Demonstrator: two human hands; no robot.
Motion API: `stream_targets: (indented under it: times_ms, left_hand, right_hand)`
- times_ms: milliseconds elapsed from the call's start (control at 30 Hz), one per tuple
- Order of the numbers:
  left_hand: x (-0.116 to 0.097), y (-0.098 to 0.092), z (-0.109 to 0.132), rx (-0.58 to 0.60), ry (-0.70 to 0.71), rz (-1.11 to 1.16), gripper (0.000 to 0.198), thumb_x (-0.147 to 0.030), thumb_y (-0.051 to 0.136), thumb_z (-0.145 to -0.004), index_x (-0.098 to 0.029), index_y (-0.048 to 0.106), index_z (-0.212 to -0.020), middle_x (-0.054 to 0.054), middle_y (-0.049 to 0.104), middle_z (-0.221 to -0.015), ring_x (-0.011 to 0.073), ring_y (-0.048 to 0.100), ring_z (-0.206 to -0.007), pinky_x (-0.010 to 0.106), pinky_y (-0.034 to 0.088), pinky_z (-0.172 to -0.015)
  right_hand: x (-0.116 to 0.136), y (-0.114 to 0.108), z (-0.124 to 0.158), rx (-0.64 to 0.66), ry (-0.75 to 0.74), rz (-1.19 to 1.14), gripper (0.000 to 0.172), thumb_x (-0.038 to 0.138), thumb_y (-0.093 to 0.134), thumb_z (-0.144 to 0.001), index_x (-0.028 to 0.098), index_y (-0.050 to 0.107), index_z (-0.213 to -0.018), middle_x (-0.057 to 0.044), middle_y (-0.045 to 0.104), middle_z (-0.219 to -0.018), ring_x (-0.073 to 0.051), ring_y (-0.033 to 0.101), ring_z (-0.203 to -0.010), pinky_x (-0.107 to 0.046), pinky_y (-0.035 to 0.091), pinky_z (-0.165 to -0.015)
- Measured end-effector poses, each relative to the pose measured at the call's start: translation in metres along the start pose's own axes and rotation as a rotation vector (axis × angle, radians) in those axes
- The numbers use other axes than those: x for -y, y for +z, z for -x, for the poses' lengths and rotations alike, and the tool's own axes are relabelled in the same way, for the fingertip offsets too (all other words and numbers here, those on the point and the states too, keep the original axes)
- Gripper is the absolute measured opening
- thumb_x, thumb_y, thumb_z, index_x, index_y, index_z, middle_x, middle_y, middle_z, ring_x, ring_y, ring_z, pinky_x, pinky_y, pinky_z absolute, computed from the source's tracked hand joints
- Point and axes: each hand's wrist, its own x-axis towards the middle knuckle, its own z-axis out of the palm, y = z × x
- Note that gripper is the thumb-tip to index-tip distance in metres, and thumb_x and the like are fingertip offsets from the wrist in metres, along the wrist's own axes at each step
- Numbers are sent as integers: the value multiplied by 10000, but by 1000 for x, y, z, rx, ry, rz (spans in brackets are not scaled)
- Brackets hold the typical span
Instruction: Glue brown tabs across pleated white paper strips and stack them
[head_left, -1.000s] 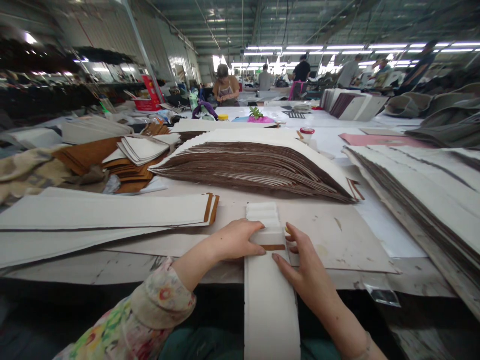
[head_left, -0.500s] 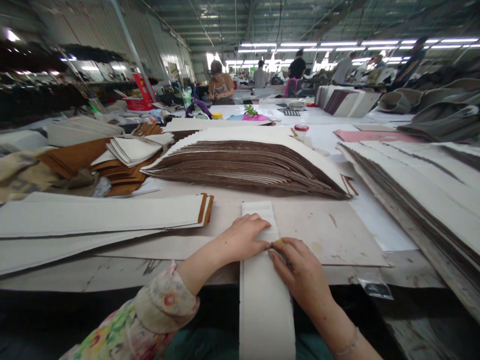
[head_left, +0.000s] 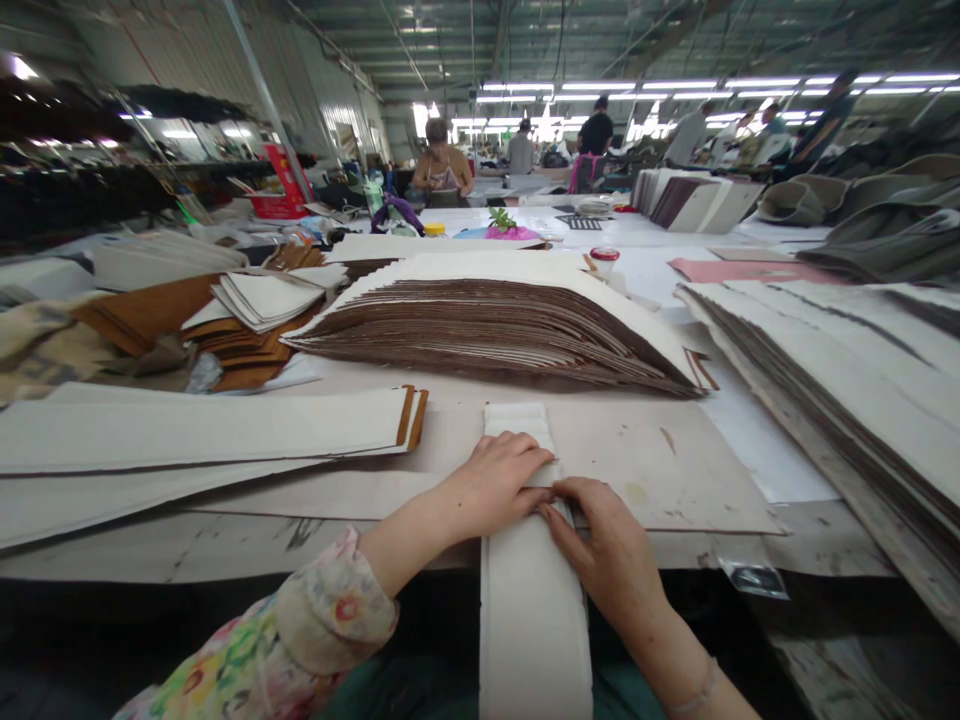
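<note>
A stack of long white strips [head_left: 529, 590] lies across the table's front edge and hangs down toward me. My left hand [head_left: 495, 485] rests on top of the strips with its fingers curled and pressed down on them. My right hand [head_left: 600, 540] lies on the strips just right of it, fingers bent and pressing, its fingertips meeting those of the left hand. The strips' far end [head_left: 517, 418] shows stepped white layers.
A big fanned pile of white-and-brown sheets [head_left: 495, 320] lies behind the hands. Long white strips with brown ends [head_left: 210, 430] lie to the left, another slanted pile [head_left: 840, 380] on the right. A worn card sheet [head_left: 675, 470] covers the table. People work at far tables.
My right hand slid left and up until its fingers met the left hand. The brown band seen between the hands a second ago is now covered.
</note>
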Motion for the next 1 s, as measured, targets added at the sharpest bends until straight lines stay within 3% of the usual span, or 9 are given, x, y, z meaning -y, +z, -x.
stream_targets:
  times_ms: [533,700,1000]
  left_hand:
    - [-3,10,5,-55,109,-293,297,-336,398,-888,-173,466,-1126,44,542,-960,210,465,-949,346,328,-806]
    - [-4,10,6,-62,112,-327,291,-327,413,-881,-179,465,-1126,35,538,-930,202,472,-925,340,331,-802]
    - [-1,12,7,-67,99,-286,291,-337,434,-868,-187,475,-1114,44,527,-940,204,462,-930,337,339,-818]
  right_hand:
    - [-2,2,1,25,62,-76,197,347,507,-827,189,501,-945,-57,580,-878,-180,545,-826,-340,462,-748]
    - [-5,3,-8,-89,120,-109,441,384,533,-792,169,395,-1152,-117,525,-1084,-229,498,-1016,-415,436,-862]
    - [-2,7,-13,1,69,-130,438,350,456,-842,178,335,-1226,-120,517,-1100,-220,510,-1026,-409,444,-879]
